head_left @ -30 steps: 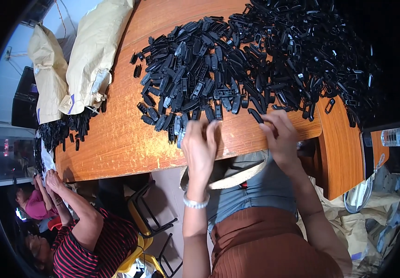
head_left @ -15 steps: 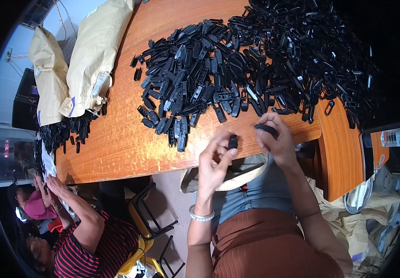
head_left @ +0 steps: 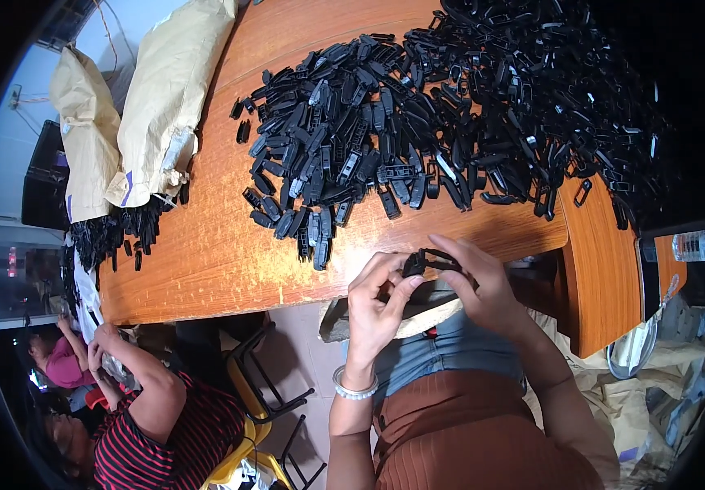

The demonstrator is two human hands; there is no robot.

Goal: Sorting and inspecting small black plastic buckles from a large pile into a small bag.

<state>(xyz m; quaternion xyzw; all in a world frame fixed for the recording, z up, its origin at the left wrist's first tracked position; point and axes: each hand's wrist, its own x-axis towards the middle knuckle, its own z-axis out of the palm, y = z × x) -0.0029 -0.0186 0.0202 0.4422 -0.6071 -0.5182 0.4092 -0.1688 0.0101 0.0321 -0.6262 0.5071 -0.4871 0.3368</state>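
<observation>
My left hand [head_left: 377, 304] and my right hand [head_left: 483, 286] meet just off the near edge of the wooden table [head_left: 205, 253], both holding small black plastic parts [head_left: 424, 263] pressed together between the fingertips. A silver bracelet [head_left: 354, 387] sits on my left wrist. Beyond the hands a large heap of black plastic clips [head_left: 450, 122] covers the table's far and right side. A loose group of clips [head_left: 311, 220] lies closest to my left hand.
Tan sacks [head_left: 148, 106] lie at the table's left end, with more black clips [head_left: 115, 233] spilling from them. Another person in a red-and-black striped shirt [head_left: 164, 425] sits at lower left. A black chair frame [head_left: 271, 384] stands beside my legs. Bags [head_left: 654, 384] lie at right.
My hands left the pile at the table edge, drew back toward my body, and brought two black parts together between the fingers.
</observation>
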